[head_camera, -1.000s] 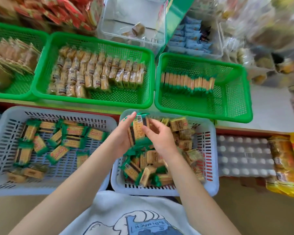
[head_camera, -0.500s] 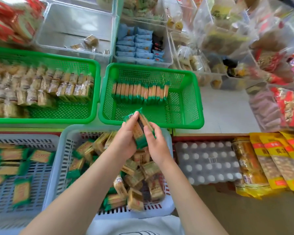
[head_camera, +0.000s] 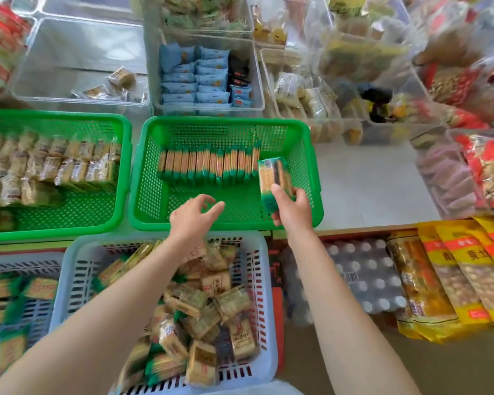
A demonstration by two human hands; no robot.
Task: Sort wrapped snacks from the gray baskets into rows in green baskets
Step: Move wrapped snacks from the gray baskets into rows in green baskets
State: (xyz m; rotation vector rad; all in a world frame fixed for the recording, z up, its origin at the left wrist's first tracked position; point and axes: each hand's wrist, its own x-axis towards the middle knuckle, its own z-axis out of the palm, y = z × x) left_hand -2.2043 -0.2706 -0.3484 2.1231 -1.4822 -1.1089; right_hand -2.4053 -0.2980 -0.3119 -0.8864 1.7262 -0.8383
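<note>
Right hand (head_camera: 293,212) is gripping a green-wrapped snack (head_camera: 273,179) upright over the green basket (head_camera: 314,178), just beside the row (head_camera: 208,165) end, likely to extend it, while left hand (head_camera: 193,220) is hovering empty, fingers loosely curled.

In view: 2 green baskets (head_camera: 143,172), 2 gray baskets (head_camera: 264,295), 2 hands (head_camera: 193,220), approx. 14 green-wrapped snacks (head_camera: 208,166) standing in the far row of the right green basket, 3 yellow bags (head_camera: 465,269) near right.

Perforated plastic green basket (head_camera: 311,166) — glossy film-wrapped snacks (head_camera: 208,163) inside.
</note>
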